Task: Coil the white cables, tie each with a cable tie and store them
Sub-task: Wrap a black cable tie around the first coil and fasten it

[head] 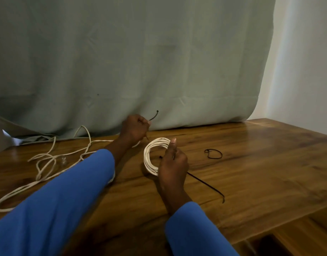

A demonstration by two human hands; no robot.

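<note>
Three black cable ties are in sight. The first black cable tie (153,116) sticks up out of the left hand (134,129), whose fingers are curled tight round it in a fist, near the back of the wooden table (260,163). The second cable tie (207,185) runs out from under the right hand (173,164) and trails across the wood towards the near edge. The looped cable tie (213,154) lies by itself to the right, well apart from both hands.

There is one coiled white cable (149,159), standing on the table near its middle. The right hand's fingers are wrapped round its right side, with the thumb pressed against the top of the ring. To the left sprawls a loose white cable (46,159) in open loops, reaching the table's left side and running under the blue sleeve (57,209); whether it is one length or several I cannot tell.

A grey-green curtain (140,61) hangs down onto the table's back edge. Bare wood stretches right of the looped tie to the table's right corner and near edge, beside a white wall (306,61).
</note>
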